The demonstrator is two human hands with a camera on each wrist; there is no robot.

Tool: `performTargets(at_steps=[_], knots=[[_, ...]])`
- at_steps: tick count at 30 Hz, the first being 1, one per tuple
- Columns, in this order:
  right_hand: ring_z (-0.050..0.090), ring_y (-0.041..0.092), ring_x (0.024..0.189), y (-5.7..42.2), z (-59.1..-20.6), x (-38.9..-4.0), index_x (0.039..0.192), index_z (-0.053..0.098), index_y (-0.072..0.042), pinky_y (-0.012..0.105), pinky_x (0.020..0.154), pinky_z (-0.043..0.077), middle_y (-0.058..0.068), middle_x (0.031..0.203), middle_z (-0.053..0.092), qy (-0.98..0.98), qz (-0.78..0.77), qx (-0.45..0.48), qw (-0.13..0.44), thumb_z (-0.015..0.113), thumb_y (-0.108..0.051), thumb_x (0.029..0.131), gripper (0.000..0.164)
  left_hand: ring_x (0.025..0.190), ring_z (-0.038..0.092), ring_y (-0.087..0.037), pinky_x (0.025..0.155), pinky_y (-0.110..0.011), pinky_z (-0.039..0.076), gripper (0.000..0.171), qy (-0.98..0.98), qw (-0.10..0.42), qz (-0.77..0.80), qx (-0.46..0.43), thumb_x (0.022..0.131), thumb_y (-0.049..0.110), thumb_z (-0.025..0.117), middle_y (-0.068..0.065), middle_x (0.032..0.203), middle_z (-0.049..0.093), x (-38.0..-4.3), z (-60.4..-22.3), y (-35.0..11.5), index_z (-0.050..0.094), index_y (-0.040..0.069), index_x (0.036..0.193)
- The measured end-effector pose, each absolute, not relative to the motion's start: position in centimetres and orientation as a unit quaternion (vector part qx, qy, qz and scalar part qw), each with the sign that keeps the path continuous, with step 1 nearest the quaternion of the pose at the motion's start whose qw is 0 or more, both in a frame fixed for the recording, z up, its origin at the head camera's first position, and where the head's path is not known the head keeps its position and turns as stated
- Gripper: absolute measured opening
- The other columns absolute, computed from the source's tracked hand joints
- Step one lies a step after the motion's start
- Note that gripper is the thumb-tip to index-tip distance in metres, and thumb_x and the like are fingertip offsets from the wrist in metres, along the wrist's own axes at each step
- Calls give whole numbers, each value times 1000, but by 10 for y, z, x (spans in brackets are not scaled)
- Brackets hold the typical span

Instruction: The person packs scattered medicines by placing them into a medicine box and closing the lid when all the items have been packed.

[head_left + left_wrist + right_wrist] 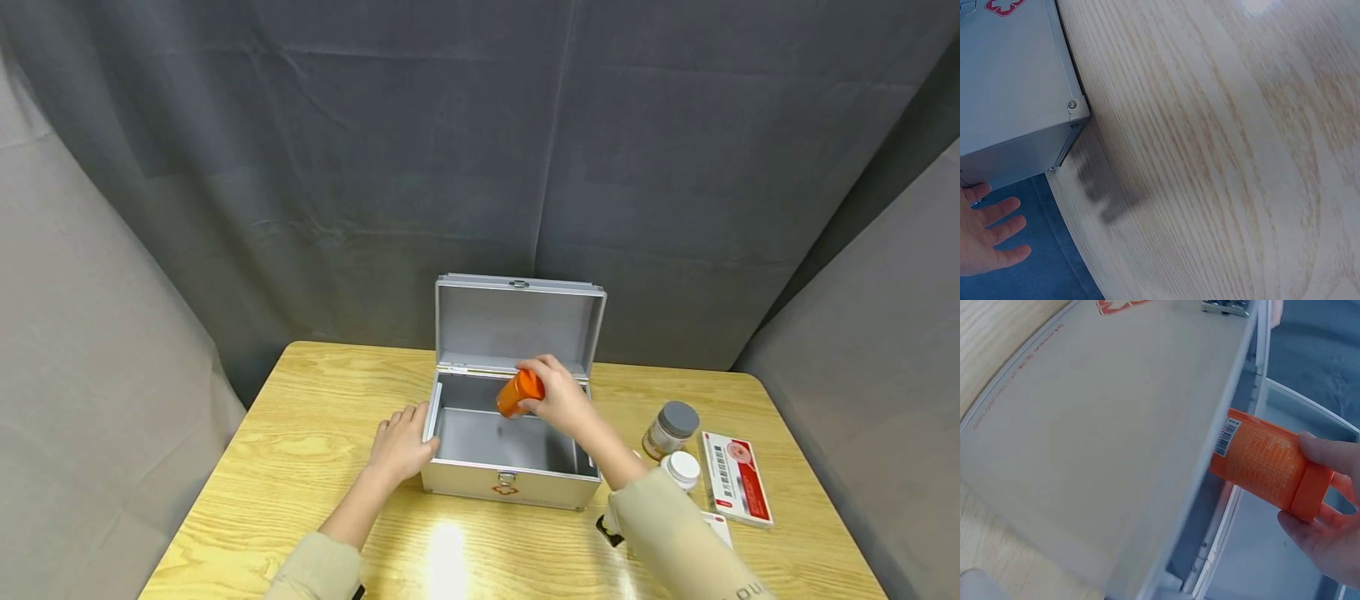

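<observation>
A metal first-aid box stands on the table with its lid raised. Over its opening, my right hand grips an orange bottle by the cap end. In the right wrist view the orange bottle tilts down past the box's front wall, its label and barcode showing. My left hand rests at the box's left side, thumb near the rim. The left wrist view shows the left hand's fingers spread, beside the box.
To the right stand a grey-capped jar and a white-capped bottle. A red and white medicine box lies beside them. Another white box is partly hidden by my right sleeve. A grey curtain hangs behind the table.
</observation>
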State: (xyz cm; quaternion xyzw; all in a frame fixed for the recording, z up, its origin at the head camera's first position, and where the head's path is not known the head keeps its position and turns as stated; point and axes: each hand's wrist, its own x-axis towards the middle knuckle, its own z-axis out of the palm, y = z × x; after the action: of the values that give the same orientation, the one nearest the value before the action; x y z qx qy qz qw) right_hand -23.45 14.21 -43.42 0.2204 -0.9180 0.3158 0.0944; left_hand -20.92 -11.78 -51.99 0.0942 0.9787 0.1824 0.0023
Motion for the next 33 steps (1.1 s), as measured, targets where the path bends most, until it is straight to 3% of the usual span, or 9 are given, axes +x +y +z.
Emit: performTargets(at_steps=[33], knots=[[56,25,88,63,-491,-262,117,59,-9,39,76,49,11,105,55,-935,270,223,52,80,-14,66,55,118,44,-32,95,-51,33,66,977,3,196,86,81,36,51,-13,131,47,-208,-519,-118,36,8,139]])
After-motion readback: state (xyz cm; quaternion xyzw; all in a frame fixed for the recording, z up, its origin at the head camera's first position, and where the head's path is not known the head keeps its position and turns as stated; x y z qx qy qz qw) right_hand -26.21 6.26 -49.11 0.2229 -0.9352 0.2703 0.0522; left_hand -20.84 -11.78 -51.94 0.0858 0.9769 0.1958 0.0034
